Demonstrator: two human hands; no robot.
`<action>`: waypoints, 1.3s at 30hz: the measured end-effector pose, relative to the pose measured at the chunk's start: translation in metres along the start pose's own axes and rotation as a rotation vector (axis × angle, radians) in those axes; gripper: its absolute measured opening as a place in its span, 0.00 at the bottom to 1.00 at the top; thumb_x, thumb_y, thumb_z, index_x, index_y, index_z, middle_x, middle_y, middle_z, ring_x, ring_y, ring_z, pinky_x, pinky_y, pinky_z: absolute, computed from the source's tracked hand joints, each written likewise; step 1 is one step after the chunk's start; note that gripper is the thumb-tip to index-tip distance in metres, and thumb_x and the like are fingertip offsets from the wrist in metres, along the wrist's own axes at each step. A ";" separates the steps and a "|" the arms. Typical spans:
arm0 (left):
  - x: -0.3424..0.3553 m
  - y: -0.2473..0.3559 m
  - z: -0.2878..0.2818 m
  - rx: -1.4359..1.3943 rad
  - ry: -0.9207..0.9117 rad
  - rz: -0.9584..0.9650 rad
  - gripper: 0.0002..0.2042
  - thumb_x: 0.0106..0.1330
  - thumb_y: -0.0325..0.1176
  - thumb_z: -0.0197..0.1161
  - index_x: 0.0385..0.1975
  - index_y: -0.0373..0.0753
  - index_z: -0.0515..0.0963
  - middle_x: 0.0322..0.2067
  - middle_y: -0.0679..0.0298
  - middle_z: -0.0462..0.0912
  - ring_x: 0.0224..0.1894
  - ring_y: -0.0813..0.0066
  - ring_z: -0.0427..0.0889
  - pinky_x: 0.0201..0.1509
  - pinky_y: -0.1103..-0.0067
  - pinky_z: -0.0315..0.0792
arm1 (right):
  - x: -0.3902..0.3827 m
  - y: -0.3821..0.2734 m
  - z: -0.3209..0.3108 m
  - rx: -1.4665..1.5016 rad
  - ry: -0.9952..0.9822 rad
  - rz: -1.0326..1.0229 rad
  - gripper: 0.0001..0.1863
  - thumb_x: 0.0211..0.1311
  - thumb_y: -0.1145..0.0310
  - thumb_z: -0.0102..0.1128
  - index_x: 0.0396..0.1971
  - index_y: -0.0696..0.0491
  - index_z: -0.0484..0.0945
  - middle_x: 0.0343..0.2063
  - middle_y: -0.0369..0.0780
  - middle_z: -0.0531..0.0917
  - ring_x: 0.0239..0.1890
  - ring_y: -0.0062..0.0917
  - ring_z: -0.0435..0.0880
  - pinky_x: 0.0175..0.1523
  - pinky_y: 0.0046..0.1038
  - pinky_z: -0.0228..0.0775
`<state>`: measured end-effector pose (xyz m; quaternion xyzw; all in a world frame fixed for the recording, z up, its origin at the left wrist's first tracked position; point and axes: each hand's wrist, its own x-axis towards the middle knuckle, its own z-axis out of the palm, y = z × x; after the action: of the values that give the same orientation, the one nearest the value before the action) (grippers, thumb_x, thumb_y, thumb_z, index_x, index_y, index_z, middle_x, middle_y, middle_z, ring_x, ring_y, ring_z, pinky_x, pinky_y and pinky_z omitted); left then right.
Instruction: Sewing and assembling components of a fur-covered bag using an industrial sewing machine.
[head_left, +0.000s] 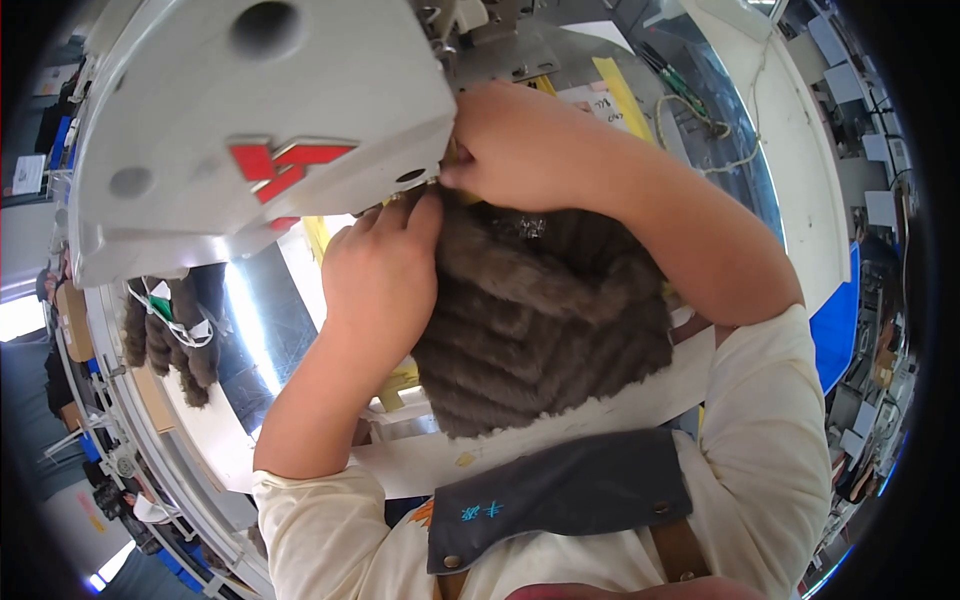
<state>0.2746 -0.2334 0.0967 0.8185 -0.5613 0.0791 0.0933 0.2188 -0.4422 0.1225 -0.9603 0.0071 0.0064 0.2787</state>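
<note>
A brown fur piece [545, 330], with ridged rows, lies across the work surface in front of me and hangs toward its near edge. At its upper left edge, my left hand [385, 255] is closed on the fur, its fingers bent and close together, fingertips partly hidden under the machine. My right hand [505, 140] is curled beside the machine head, just above the top of the fur. What its thumb and fingers pinch is hidden. The big pale-grey sewing machine head [210, 120], bearing a red emblem, covers the point where both hands come together.
Left of the machine lie more brown fur pieces [185, 330] with a white-and-green strap. Green-handled tweezers [672, 75], a pale cord [735, 165] and yellow tape [620, 95] are at the back right. A blue bin [836, 325] stands beyond my right elbow.
</note>
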 end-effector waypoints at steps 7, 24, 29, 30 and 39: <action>-0.008 -0.001 -0.002 -0.084 -0.096 -0.079 0.15 0.60 0.25 0.57 0.47 0.38 0.78 0.50 0.56 0.86 0.41 0.56 0.87 0.44 0.65 0.81 | -0.038 -0.011 -0.009 0.016 -0.076 -0.311 0.18 0.61 0.75 0.60 0.52 0.58 0.81 0.55 0.47 0.83 0.56 0.45 0.81 0.60 0.42 0.74; -0.011 -0.006 -0.005 -0.088 -0.039 -0.034 0.12 0.61 0.27 0.59 0.44 0.39 0.77 0.49 0.58 0.87 0.43 0.59 0.86 0.44 0.67 0.80 | -0.038 -0.023 0.019 -0.242 0.038 -0.293 0.12 0.63 0.72 0.54 0.44 0.56 0.82 0.45 0.38 0.85 0.42 0.37 0.87 0.41 0.37 0.81; -0.009 -0.006 -0.004 -0.112 -0.063 -0.048 0.12 0.60 0.27 0.58 0.44 0.38 0.78 0.48 0.57 0.86 0.44 0.57 0.86 0.46 0.66 0.80 | -0.036 -0.022 0.017 -0.253 0.029 -0.294 0.10 0.63 0.71 0.53 0.39 0.56 0.81 0.43 0.39 0.85 0.40 0.36 0.87 0.38 0.36 0.80; -0.009 -0.006 -0.004 -0.110 -0.070 -0.046 0.12 0.60 0.27 0.58 0.44 0.38 0.78 0.48 0.57 0.86 0.44 0.57 0.86 0.46 0.66 0.80 | -0.037 -0.022 0.016 -0.261 -0.001 -0.280 0.10 0.63 0.71 0.53 0.39 0.56 0.81 0.43 0.39 0.85 0.40 0.35 0.87 0.37 0.36 0.80; -0.012 -0.005 -0.001 -0.115 -0.050 -0.060 0.13 0.59 0.26 0.58 0.45 0.38 0.78 0.48 0.56 0.86 0.46 0.56 0.85 0.50 0.66 0.79 | -0.035 -0.022 0.018 -0.274 0.004 -0.287 0.09 0.64 0.70 0.52 0.38 0.55 0.80 0.38 0.39 0.83 0.39 0.35 0.86 0.35 0.36 0.79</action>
<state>0.2752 -0.2207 0.0948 0.8299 -0.5424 0.0233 0.1286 0.1843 -0.4135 0.1198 -0.9804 -0.1305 -0.0344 0.1436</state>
